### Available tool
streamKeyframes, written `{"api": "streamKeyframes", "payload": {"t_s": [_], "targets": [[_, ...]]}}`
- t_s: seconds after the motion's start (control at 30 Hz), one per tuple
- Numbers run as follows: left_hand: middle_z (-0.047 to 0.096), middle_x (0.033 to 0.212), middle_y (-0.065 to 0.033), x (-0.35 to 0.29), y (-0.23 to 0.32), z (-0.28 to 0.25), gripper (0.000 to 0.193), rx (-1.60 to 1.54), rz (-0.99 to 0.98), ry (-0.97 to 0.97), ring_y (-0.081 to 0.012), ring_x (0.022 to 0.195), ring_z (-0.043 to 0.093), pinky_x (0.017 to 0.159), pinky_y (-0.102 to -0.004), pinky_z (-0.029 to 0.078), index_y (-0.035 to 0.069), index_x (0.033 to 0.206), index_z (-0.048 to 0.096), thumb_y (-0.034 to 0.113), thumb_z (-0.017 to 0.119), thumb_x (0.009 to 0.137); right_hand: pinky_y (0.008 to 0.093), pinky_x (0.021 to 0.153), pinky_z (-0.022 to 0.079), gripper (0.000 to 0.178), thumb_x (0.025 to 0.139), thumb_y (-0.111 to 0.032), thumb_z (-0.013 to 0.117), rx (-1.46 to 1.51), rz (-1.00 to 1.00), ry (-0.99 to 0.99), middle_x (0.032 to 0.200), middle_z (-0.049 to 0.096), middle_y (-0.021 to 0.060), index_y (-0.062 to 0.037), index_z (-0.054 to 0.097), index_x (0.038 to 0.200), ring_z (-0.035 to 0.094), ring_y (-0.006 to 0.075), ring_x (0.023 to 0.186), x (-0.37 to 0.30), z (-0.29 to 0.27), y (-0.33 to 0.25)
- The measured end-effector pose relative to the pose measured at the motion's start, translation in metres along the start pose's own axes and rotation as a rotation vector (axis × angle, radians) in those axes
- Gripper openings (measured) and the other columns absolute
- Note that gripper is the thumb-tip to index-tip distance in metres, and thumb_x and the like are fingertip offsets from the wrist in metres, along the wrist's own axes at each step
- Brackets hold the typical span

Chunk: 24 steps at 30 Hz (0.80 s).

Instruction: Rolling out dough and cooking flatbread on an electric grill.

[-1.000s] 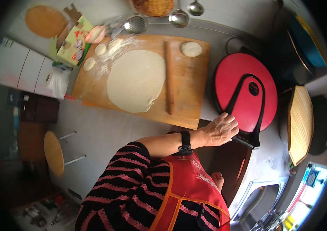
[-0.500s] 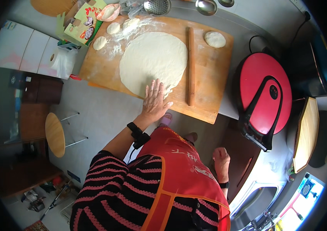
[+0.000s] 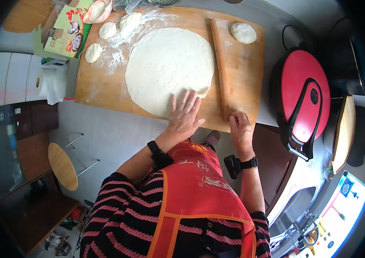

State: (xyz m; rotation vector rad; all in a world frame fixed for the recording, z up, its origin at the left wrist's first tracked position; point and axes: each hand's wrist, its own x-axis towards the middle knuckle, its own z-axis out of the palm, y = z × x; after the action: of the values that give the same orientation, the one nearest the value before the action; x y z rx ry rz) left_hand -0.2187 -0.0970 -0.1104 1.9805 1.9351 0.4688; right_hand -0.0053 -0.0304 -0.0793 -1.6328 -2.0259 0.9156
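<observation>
A wide round sheet of dough (image 3: 165,64) lies flat on a floured wooden board (image 3: 242,64). My left hand (image 3: 183,114) rests on the sheet's near edge, fingers stretched out and slightly spread. To the right of the dough, a wooden rolling pin (image 3: 220,69) lies lengthwise, its far end tipped a little left. My right hand (image 3: 241,127) is at the board's front edge, close beside the pin's near end. Its fingers are curled together, and what they hold, if anything, is hidden. Whether they touch the pin is unclear.
Dough balls sit at the board's far left (image 3: 107,30) and far right (image 3: 243,33). A green carton (image 3: 68,32) and a flour bag (image 3: 98,11) stand beyond the left corner. A red electric griddle (image 3: 305,94) is right of the board, with a sink (image 3: 296,208) nearer.
My right hand has come up from beside my apron to the board's front edge, near the rolling pin. My left hand still lies on the dough's near edge. The whole view has shifted.
</observation>
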Motion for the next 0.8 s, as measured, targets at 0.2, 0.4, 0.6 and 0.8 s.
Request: {"api": "streamKeyframes", "payload": {"t_s": [0.2,0.4,0.6,0.8], "targets": [[0.031,0.149,-0.0178,0.006,0.007,-0.004,0.072,-0.038,0.214,0.017,-0.0323,0.139,0.029,0.114,-0.0565,0.010,0.002,0.145,0.024,0.023,0.061,0.087,0.0411,0.074,0.050,0.026,0.082,-0.020,0.065,-0.076,-0.020,0.003,0.090,0.062,0.0150,-0.0030,0.058,0.101,0.063,0.0332,0.081,0.022,0.010,-0.022],[0.038,0.145,-0.0186,0.006,0.003,-0.016,0.070,-0.276,0.039,0.158,-0.0339,0.137,0.032,0.113,-0.0554,0.013,-0.003,0.144,0.019,0.006,0.055,0.085,0.0441,0.078,0.050,0.034,0.079,-0.014,0.061,-0.227,-0.019,0.005,0.093,0.062,0.0213,-0.0008,0.054,0.109,0.062,0.0372,0.088,0.041,0.012,-0.035],[0.042,0.140,-0.0181,0.007,0.006,-0.011,0.066,-0.100,0.238,0.070,-0.0326,0.135,0.035,0.112,-0.0569,0.014,-0.003,0.141,0.026,0.006,0.057,0.084,0.0454,0.077,0.050,0.032,0.081,-0.013,0.056,-0.125,0.158,-0.080,0.094,0.064,0.0227,-0.0035,0.053,0.111,0.062,0.0406,0.088,0.042,0.000,-0.019],[0.051,0.116,-0.0180,0.006,-0.005,-0.023,0.045,-0.201,-0.023,0.346,-0.0344,0.110,0.048,0.100,-0.0506,0.031,0.003,0.115,0.050,0.008,0.068,0.074,0.0432,0.074,0.051,0.031,0.083,-0.019,0.061,-0.044,0.155,-0.060,0.088,0.066,0.0201,-0.0068,0.054,0.110,0.064,0.0370,0.084,0.034,-0.003,0.000]]}}
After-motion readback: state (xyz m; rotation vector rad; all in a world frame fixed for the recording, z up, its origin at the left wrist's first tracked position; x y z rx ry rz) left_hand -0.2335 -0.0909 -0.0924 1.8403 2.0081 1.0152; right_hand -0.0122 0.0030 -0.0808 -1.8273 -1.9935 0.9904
